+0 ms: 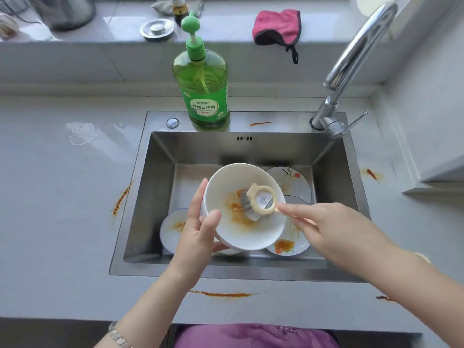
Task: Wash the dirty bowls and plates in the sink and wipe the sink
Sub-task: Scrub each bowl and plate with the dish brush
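My left hand (198,222) grips the rim of a white bowl (256,234), tilted over the steel sink (160,172); orange sauce smears its inside. My right hand (324,227) holds the handle of a cream scrubbing brush (261,200), whose grey steel-wool head presses against the smeared bowl wall. Under the bowl lie dirty plates: a flowered one (296,182) at the back right, another with an orange stain (288,247) at the front right, and a blue-rimmed one (170,229) at the left, partly hidden by my hand.
A green dish-soap pump bottle (203,89) stands on the sink's back ledge, the chrome tap (351,71) at the right. A pink cloth (276,26) and a drain stopper (157,30) lie on the sill. Orange sauce streaks (221,294) mark the grey counter around the sink.
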Motion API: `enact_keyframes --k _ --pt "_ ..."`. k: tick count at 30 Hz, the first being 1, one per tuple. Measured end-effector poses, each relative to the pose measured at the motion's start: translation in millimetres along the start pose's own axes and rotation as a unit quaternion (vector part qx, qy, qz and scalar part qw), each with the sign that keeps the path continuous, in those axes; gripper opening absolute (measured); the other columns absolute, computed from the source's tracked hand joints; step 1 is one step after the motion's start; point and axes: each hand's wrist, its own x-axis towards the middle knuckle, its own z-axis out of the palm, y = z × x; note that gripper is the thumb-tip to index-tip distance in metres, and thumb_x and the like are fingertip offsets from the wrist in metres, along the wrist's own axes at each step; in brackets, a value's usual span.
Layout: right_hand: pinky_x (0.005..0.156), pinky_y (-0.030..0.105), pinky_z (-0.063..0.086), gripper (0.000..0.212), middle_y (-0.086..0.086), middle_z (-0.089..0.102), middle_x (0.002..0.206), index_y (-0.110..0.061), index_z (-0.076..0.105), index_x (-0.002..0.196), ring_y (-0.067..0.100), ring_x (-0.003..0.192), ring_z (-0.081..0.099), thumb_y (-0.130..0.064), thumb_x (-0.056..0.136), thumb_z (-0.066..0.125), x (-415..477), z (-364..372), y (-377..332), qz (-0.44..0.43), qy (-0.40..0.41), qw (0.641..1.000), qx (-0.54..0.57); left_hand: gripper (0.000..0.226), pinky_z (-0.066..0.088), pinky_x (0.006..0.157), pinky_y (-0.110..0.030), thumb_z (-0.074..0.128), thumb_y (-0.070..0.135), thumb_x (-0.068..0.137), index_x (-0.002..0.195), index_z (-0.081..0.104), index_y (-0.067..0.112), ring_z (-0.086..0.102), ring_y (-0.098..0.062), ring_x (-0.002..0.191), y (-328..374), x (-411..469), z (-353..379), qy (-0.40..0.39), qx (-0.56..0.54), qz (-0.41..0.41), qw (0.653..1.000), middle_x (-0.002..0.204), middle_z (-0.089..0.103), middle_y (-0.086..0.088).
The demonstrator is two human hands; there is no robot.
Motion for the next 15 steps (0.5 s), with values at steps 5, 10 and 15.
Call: enact_keyframes --k 5,10,15 --pt "0.068 0.026 0.039 0.038 -0.009 0.068 0.097 -0.054 0.046 0.126 0.007 0.067 0.051 -0.030 0.097 0.038 -2.0 20.9 -25.1 -0.044 -0.053 0.997 0.028 0.062 0.055 0.055 -0.028 0.062 0.034 0.068 0.122 0.040 0.054 0.067 -0.005 0.086 -0.8 0.2 -4.2 0.003 -0.014 -0.005 1.000 0.099 0.064 0.020" --pt "0.071 0.030 0.041 0.039 -0.001 0.067 0.107 -0.053 0.047 0.126 0.023 0.081 0.057 -0.029 0.097 0.037 29.7 21.7 -18.5 0.006 -0.009 1.000 0.003 0.063 0.056 0.055 -0.028 0.060 0.031 0.069 0.126 0.040 0.049 0.067 -0.003 0.084 -0.9 3.0 -1.9 -0.009 -0.022 -0.011 1.000 0.099 0.066 0.022" --pt "0.084 0.022 0.043 0.032 -0.014 0.064 0.120 -0.048 0.057 0.119 0.011 0.111 0.057 -0.030 0.095 0.046 11.9 34.4 -29.9 -0.043 -0.084 0.991 0.098 0.060 0.058 0.074 -0.033 0.061 0.040 0.065 0.119 0.042 0.055 0.064 -0.012 0.097 -1.6 12.7 -9.3 -0.014 0.026 0.012 0.999 0.113 0.060 0.009"
